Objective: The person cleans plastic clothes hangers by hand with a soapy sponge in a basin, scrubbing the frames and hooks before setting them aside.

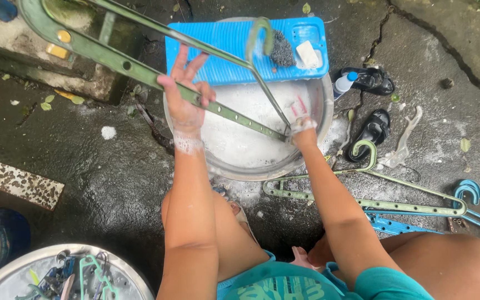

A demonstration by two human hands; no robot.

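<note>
My left hand (186, 99), covered in suds, grips the flat bar of a large green plastic clothes hanger (123, 64) held up over a metal basin (322, 105) of soapy water. Its hook curls above a blue washboard (234, 41). My right hand (302, 121) is closed on a small pink and white brush or cloth, pressed against the hanger's right corner. I cannot tell exactly what that item is.
A steel scrubber (282, 50) and a soap bar (307, 54) lie on the washboard. Another green hanger (362, 203) and blue hangers (473, 194) lie on wet concrete at right, near black sandals (374, 130) and a bottle (344, 83). A second basin (6, 275) with hangers sits bottom left.
</note>
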